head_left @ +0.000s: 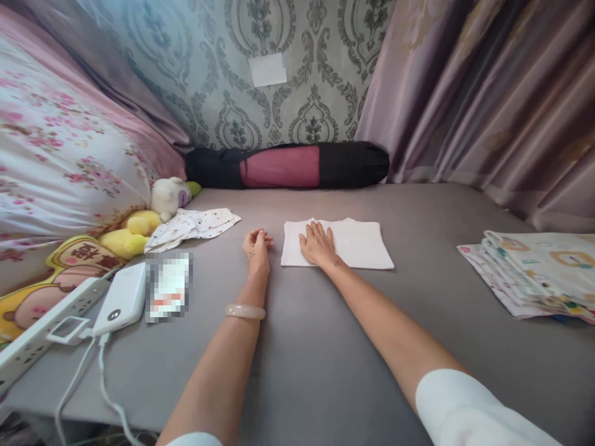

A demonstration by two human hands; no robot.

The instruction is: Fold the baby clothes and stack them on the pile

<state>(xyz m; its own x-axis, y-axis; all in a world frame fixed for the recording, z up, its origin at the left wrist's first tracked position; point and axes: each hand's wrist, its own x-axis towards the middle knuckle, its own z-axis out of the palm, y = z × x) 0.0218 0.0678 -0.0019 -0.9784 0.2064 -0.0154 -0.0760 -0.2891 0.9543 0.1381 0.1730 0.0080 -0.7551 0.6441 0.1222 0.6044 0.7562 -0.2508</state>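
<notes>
A white folded cloth [360,244] lies flat on the grey bed surface [302,347], its long side running left to right. On its left half rests my right hand [318,243], palm down with the fingers spread. Just off the cloth's left edge is my left hand [258,248], its fingers loosely bent and apart, with nothing visible in them. A pale bangle [245,311] circles my left forearm.
A spotted white cloth [193,228], plush toys [168,197], a power bank [121,300] with cables and a power strip [56,328] lie left. Folded patterned cloths [534,272] are stacked right. A black and pink roll [283,166] lies along the wall.
</notes>
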